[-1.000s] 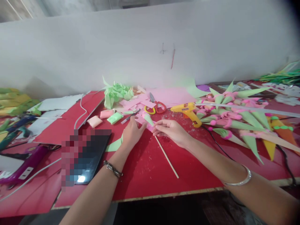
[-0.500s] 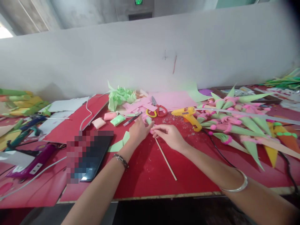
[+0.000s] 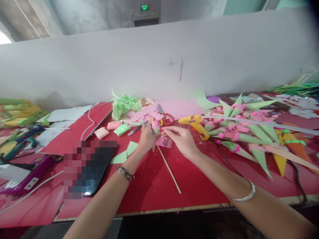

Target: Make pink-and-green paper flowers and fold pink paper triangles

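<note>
My left hand is closed around a small pink-and-green paper cone; its pink top shows above my fingers and a green tip below. Close beside it on the right, my right hand has thumb and forefinger pinched together. A bit of pink shows at those fingertips, too small to name. Beneath the hands lies a clear packet with pink in it. A thin wooden stick slants toward the table's front edge. Behind the hands are red-and-yellow-handled scissors.
A yellow glue gun lies right of my hands, before a heap of finished green-and-pink paper cones. To the left are a phone, clay packets and a purple power strip. Crumpled green paper sits behind.
The pink-and-green cone now stands more upright in my left hand, with its pink top showing. The pink packet beneath has come into sight. My view has shifted slightly.
</note>
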`<state>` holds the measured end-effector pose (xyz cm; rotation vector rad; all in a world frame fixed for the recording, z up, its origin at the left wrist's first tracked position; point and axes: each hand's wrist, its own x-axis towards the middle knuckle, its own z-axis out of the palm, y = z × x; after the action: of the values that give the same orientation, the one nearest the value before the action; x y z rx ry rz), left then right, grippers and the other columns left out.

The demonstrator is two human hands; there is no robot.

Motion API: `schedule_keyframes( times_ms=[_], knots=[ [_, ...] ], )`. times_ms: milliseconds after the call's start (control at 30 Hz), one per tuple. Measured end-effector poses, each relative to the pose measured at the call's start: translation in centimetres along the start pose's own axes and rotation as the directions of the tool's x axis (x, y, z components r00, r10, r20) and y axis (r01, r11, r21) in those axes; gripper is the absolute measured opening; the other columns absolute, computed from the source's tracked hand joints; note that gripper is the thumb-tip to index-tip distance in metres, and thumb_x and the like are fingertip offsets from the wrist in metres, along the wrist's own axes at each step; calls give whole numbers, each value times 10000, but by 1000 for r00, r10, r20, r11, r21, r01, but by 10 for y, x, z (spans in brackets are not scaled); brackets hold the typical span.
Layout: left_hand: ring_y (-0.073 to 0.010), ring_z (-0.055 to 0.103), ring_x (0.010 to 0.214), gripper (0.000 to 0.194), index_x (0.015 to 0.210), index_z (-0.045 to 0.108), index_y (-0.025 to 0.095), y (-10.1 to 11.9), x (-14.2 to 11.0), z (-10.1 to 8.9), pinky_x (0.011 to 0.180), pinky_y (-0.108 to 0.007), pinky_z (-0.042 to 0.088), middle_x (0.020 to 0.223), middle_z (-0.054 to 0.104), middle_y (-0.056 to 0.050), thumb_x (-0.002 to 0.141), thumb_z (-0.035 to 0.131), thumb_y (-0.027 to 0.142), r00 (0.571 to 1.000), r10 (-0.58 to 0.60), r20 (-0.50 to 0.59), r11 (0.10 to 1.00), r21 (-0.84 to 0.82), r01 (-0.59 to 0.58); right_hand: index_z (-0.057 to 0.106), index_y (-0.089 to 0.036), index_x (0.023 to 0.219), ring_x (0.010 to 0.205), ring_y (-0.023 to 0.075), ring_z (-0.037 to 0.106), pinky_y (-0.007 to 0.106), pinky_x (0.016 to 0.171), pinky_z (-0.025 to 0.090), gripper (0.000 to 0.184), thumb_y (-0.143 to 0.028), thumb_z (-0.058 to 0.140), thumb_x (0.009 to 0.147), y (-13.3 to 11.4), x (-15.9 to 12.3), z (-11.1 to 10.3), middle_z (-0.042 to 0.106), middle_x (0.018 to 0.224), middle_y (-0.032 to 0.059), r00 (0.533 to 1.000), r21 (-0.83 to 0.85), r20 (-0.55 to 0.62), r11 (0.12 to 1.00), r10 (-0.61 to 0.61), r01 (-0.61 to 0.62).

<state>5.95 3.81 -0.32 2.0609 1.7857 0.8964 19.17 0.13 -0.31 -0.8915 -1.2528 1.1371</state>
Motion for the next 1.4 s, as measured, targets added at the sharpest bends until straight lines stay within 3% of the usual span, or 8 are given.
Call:
schedule_keyframes(
  times_ms=[67,200,400,600,800,1000,1267,1400],
  knots=[
    [-168,511,764,243,875,471,133,3,-13,-4,627,-277,405,881,522,-82,694,547,276,999,42,-11,994,-102,-43,635,-182,784,671,145,609,305,680,500,161,-305,615,682,-2,-1,0,651,739,29,999,-41,0,998,-46,46],
    [-129,489,584,223,901,439,169,10,-34,-7,519,-243,356,693,523,0,718,507,277,994,75,82,960,-274,-50,640,-219,750,758,142,556,280,675,472,89,-287,613,700,-5,-5,1,588,819,23,978,-191,65,959,-200,209],
    [-134,533,654,305,951,418,176,17,-42,-8,562,-234,387,770,562,-9,676,545,219,991,118,71,905,-419,-78,662,-253,759,815,151,485,296,726,428,69,-264,614,711,-6,-7,2,478,808,15,956,-365,93,884,-279,294],
    [-149,558,738,308,971,415,174,17,-45,-7,623,-246,418,832,577,-27,688,535,199,989,138,53,864,-494,-95,652,-256,782,841,147,489,275,709,427,82,-276,588,734,-8,-9,3,476,870,19,964,-327,94,907,-249,266],
    [-130,537,642,298,955,414,169,18,-48,-6,549,-227,394,750,556,-9,690,541,217,990,133,49,886,-454,-97,557,-240,826,812,131,507,253,684,439,111,-290,589,733,-3,-7,2,516,854,3,985,-132,80,978,-154,164],
    [-106,500,536,353,1006,387,168,16,-49,-6,452,-194,331,675,526,19,684,529,189,983,169,65,902,-413,-128,493,-236,896,873,132,501,277,775,422,225,-277,612,709,-1,-7,5,511,902,3,988,-31,94,992,-121,125],
    [-128,526,633,348,1010,411,168,17,-47,-6,526,-220,379,766,553,-15,687,539,197,986,156,51,878,-465,-115,479,-233,898,838,131,498,272,740,430,244,-293,606,698,-2,-5,4,504,885,8,985,-123,96,980,-143,154],
    [-146,529,687,328,993,431,161,13,-39,-9,602,-253,400,760,546,-14,689,539,218,997,56,-56,871,-485,-76,471,-210,835,709,118,506,250,645,421,175,-344,531,739,-3,1,-4,498,762,-5,971,-287,-67,936,-231,202]
  ],
)
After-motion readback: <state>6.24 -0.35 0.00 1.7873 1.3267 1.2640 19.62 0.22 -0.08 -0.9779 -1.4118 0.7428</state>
